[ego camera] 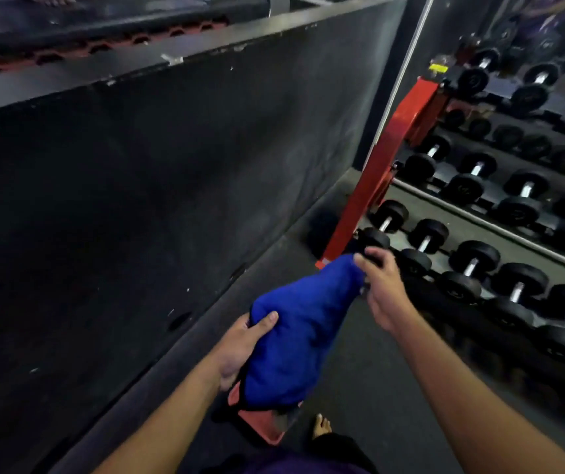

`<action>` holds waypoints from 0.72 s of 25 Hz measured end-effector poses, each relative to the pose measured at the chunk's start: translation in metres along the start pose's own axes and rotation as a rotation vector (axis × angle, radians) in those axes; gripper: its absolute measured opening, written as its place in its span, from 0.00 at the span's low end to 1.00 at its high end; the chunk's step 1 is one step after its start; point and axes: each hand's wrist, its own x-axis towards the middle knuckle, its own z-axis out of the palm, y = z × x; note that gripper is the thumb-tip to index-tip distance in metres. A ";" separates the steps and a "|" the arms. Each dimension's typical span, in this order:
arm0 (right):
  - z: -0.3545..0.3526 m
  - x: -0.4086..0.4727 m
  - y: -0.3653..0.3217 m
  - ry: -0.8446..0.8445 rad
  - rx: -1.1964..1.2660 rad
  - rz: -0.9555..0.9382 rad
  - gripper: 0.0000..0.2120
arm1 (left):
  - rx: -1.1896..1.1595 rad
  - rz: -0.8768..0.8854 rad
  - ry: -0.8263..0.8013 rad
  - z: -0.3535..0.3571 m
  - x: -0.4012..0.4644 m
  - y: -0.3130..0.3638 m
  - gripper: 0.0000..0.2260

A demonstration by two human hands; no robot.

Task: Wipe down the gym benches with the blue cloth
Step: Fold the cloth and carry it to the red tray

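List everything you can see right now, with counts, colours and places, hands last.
blue cloth: one, blue, centre, held between both hands
red pad: one, red, partly under the cloth's near end
rack upright: one, red, slanting, right of centre
dumbbells: many, black with silver handles, racked in tiers at right
black panel: one, large, filling the left
floor: dark, under the arms
bare foot: one, bottom centre
left hand: grips the cloth's near end
right hand: pinches its far end

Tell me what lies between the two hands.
In the head view, the blue cloth spans from the left hand to the right hand; both grip it.
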 end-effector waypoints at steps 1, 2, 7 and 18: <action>-0.007 -0.010 0.027 -0.100 0.032 0.184 0.18 | 0.004 -0.029 0.027 -0.002 -0.002 -0.005 0.08; -0.012 -0.025 0.052 -0.198 0.015 0.350 0.25 | 0.031 -0.054 0.044 -0.006 -0.004 -0.009 0.08; -0.004 -0.041 0.109 -0.226 0.067 0.426 0.32 | 0.030 -0.123 0.131 -0.025 0.003 -0.016 0.14; 0.040 -0.048 0.081 -0.285 0.365 0.320 0.17 | 0.074 -0.006 0.086 -0.055 0.008 0.030 0.11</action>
